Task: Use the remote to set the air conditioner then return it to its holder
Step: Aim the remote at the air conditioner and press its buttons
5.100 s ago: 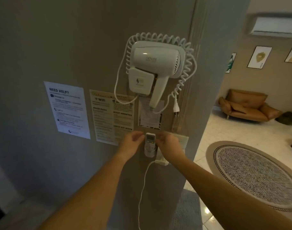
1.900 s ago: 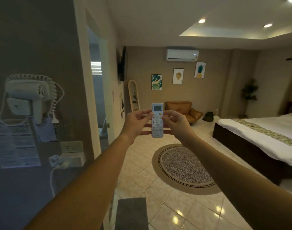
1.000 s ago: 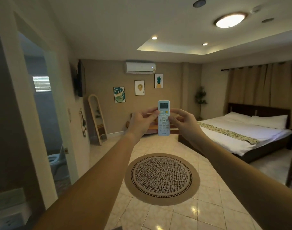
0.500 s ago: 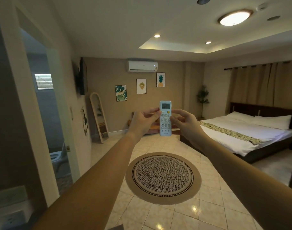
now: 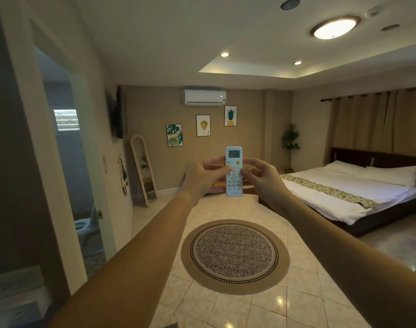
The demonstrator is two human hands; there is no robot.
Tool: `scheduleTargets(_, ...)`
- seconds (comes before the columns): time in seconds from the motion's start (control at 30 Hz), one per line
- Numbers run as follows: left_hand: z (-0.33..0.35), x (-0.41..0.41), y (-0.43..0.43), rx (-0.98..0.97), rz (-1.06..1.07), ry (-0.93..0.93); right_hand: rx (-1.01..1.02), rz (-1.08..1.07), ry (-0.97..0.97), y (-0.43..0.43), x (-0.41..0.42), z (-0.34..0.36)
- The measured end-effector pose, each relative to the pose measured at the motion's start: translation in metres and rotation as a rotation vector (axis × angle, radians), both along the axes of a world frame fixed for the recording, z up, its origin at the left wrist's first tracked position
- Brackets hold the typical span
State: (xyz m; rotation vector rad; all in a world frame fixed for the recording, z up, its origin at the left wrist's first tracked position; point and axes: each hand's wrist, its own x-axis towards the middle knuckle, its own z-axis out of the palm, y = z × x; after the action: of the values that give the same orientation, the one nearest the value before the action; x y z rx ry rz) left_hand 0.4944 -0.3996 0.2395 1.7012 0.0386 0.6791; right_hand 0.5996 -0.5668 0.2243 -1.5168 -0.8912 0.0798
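I hold a white remote upright at arm's length, its small screen and orange button facing me. My left hand grips its left edge, the thumb resting on the keypad. My right hand pinches its right edge, thumb also on the buttons. The white air conditioner hangs high on the far wall, straight above the remote, with a small lit display at its right end. The remote's wall holder is out of view.
A round patterned rug lies on the tiled floor ahead. A bed with white linen fills the right side. A doorway into a bathroom opens on the left, with a standing mirror past it.
Both hands took the remote off the wall holder below the hair dryer, and I turned right to face the room. In the last second the view and remote have barely shifted.
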Motion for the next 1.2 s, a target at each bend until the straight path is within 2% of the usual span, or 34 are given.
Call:
scheduleTargets(0.43,0.001,-0.008,0.001,0.016,-0.02,0.026,0.007,0.002,-0.002,0.0,-0.004,-0.001)
scheduleTargets(0.73,0.002,-0.011,0.005,-0.006,0.043,0.03,-0.014,-0.009,-0.003,0.008,-0.008,0.0)
scheduleTargets(0.87,0.01,-0.012,0.006,-0.073,0.05,0.109,-0.049,-0.017,0.08,0.016,-0.008,0.007)
scheduleTargets(1.03,0.026,-0.013,0.008,-0.165,0.065,0.293,-0.151,-0.002,0.312,0.024,-0.007,0.024)
scheduleTargets(1.2,0.038,-0.012,0.007,-0.157,0.092,0.375,-0.215,-0.014,0.378,0.028,-0.003,0.038)
